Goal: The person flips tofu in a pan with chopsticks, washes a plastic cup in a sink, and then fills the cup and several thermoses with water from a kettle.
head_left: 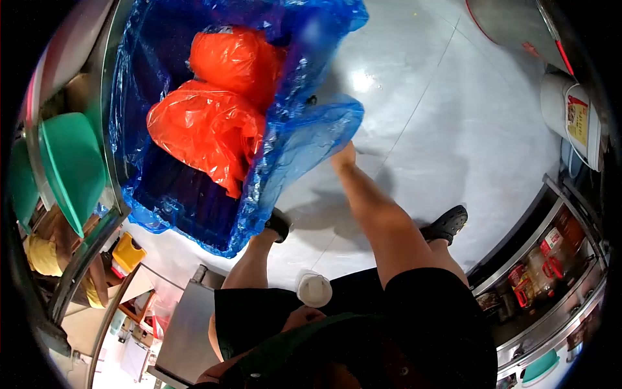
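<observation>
Fingers (314,314) of the left hand (300,319) are bent beside a white cup (315,292), close to the wearer's body; whether they pinch it cannot be told. The right hand (344,154), at the end of a bare forearm reaching forward, lies at the loose flap of a blue bag (259,217); its fingers are hidden behind the film, so their grip cannot be told. The bag stands open in a box-like form, its rim crumpled outward and its flap translucent. Inside rest two red bags: the rounder one (230,61) farther from the wearer, the looser one (194,129) nearer, touching it, with a creased end trailing toward the bag's right wall. Below are black shorts (253,314) and two dark shoes, the left (278,227) partly covered by the blue bag, the right (446,224) in full view on the pale grey floor (414,155). At the left margin, a green tub (74,168) stands near a yellow bin (128,254). At the right margin, a white bucket (556,107) with a yellow label stands beyond a rack holding bottles (543,266), some with red parts.
</observation>
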Motion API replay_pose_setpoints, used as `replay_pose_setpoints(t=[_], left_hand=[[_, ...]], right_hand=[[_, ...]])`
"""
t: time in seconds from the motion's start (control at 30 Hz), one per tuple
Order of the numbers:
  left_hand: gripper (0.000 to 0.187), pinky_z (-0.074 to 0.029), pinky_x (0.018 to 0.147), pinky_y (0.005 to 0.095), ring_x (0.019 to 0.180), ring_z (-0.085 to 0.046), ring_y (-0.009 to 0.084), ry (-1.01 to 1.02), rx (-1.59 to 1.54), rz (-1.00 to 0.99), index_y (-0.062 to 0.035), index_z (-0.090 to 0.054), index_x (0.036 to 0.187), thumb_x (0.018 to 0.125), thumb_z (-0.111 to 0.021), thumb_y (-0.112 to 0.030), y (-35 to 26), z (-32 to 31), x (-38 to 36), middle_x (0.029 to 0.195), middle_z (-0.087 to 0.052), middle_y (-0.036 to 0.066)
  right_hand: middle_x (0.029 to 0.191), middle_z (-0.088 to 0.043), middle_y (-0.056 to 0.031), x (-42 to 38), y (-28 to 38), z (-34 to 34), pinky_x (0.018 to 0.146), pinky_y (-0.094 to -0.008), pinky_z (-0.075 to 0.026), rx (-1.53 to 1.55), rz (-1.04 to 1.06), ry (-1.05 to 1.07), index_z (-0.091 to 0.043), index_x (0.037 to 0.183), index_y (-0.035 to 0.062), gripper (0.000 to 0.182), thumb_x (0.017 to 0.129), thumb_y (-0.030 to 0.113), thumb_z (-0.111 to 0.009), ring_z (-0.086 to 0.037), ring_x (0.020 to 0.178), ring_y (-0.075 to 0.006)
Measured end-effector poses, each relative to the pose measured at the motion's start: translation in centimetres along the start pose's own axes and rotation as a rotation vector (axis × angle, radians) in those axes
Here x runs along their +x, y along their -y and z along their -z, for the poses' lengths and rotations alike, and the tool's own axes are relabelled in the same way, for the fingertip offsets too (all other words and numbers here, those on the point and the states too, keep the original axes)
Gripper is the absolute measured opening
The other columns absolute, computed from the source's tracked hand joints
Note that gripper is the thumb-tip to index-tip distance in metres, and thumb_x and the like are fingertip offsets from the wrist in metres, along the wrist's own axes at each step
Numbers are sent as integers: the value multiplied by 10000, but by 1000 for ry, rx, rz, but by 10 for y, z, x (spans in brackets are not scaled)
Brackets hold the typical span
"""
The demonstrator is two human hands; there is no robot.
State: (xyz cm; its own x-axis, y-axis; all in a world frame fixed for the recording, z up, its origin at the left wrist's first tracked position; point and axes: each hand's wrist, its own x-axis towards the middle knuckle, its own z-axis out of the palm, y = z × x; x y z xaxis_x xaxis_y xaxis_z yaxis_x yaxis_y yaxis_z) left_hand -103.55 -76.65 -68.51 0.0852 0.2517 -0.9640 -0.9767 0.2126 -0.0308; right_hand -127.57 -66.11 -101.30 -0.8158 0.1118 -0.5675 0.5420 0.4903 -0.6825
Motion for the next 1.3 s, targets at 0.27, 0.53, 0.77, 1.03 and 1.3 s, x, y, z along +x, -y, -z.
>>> replay_pose_setpoints(t=[0.27,0.53,0.77,1.03,1.3], left_hand=[[253,-414,743,265,819,-515,137,42,21,-124,-43,-587,950,726,-634,-151,51,3,12,930,-470,64],[243,-422,721,281,801,-528,155,66,-132,-238,-54,-596,933,734,-621,-191,39,6,17,886,-495,75],[263,-440,612,315,685,-545,198,-147,303,-352,-13,-590,801,718,-622,-260,-28,-10,-13,722,-540,118],[190,-423,584,326,634,-516,247,-302,485,-800,-26,-562,716,711,-612,-210,-59,-21,-70,679,-513,121],[312,-411,514,366,578,-527,280,-629,537,-850,-55,-411,842,710,-627,-237,-140,-82,-171,636,-504,117]], right_hand=[[962,-562,-166,15,8,-15,762,-393,-406,-147,54,254,-545,933,43,367,799,337,-372,-502,928,-345],[965,-571,-132,11,-41,29,742,-328,-459,-1083,303,624,-600,851,38,199,759,121,-444,-555,885,-273],[681,-559,-52,-64,19,176,578,-223,-435,467,-206,-28,-519,814,13,111,720,30,-576,-541,621,-120],[1006,-522,-163,-190,334,227,740,-317,-441,110,644,344,-510,952,20,226,741,94,-544,-542,875,-272],[925,-559,-160,-280,259,365,706,-333,-451,174,374,446,-537,964,31,261,749,176,-558,-553,813,-300]])
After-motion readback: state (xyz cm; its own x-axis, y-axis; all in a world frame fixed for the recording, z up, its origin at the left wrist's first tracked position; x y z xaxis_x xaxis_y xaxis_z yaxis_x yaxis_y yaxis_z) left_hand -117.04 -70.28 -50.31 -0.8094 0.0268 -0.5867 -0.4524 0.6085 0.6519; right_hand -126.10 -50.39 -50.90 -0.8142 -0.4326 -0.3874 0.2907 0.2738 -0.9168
